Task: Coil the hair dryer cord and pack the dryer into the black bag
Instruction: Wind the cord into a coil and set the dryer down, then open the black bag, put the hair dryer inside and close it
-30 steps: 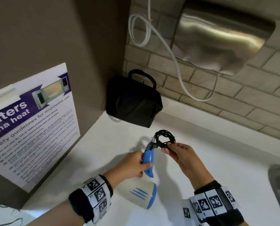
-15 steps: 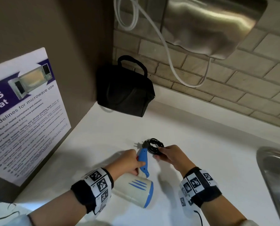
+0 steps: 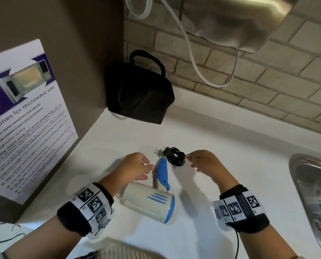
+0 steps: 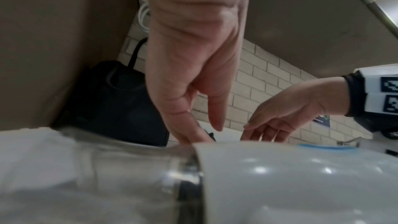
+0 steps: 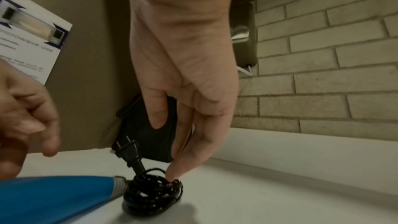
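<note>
The hair dryer lies on the white counter point(image 3: 221, 146), with its cream body point(image 3: 148, 202) near me and its blue handle point(image 3: 162, 171) pointing away. Its black cord sits in a tight coil point(image 3: 175, 157) at the handle's end, with the plug point(image 3: 164, 151) sticking out. My left hand point(image 3: 144, 171) hovers just left of the handle, fingers relaxed and holding nothing. My right hand point(image 3: 193, 161) is open just right of the coil. In the right wrist view one fingertip point(image 5: 172, 175) appears to touch the coil point(image 5: 150, 192). The black bag point(image 3: 139, 94) stands in the back corner.
A microwave poster point(image 3: 25, 118) leans on the brown wall at the left. A steel hand dryer point(image 3: 230, 21) with a white cable point(image 3: 193, 58) hangs on the brick wall above. A steel sink point(image 3: 316, 193) is at the right edge.
The dryer and its coiled cord came down onto the counter. My left hand let go of the blue handle and my right hand released the coil.
</note>
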A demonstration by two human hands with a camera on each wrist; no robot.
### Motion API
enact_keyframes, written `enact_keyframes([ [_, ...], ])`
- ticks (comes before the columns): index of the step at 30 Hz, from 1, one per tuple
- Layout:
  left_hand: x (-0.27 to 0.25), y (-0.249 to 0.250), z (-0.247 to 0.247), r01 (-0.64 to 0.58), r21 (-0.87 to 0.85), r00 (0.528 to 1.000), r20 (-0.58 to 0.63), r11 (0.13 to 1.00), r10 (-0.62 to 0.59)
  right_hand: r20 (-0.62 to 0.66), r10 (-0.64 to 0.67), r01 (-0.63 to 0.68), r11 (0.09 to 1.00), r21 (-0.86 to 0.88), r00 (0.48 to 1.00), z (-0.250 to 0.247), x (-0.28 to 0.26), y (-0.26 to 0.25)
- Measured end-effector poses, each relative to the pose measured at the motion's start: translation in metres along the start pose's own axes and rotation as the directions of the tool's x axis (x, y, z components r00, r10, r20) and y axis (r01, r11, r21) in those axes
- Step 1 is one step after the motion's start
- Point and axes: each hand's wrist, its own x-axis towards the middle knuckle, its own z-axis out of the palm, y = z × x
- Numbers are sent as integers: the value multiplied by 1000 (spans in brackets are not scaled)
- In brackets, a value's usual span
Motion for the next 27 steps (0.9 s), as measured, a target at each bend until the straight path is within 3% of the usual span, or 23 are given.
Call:
enact_keyframes([
  [5,-8,-7,-24,-58,-26,997,-47,998,57,-66,-259,252,962,-101,964,14,-27,-23],
  [10,-17,-13,-43,-165,57,978,-117,985,171,140,-548,562,822,-96,825,53,-44,-69],
  [13,-23,-15,-54,-225,113,959,-152,968,241,98,-646,653,741,-158,757,61,-28,-101],
  [16,-28,-20,-64,-269,180,933,-194,946,302,-102,-687,646,716,-266,720,51,10,-136],
  [19,-33,-22,-70,-287,214,912,-237,934,335,-238,-630,556,770,-314,739,35,50,-161],
  [24,-38,-24,-76,-299,226,886,-296,927,358,-344,-518,382,837,-392,783,23,83,-174],
  [27,-39,-22,-79,-307,205,879,-313,929,360,-304,-463,332,857,-395,833,20,92,-181],
])
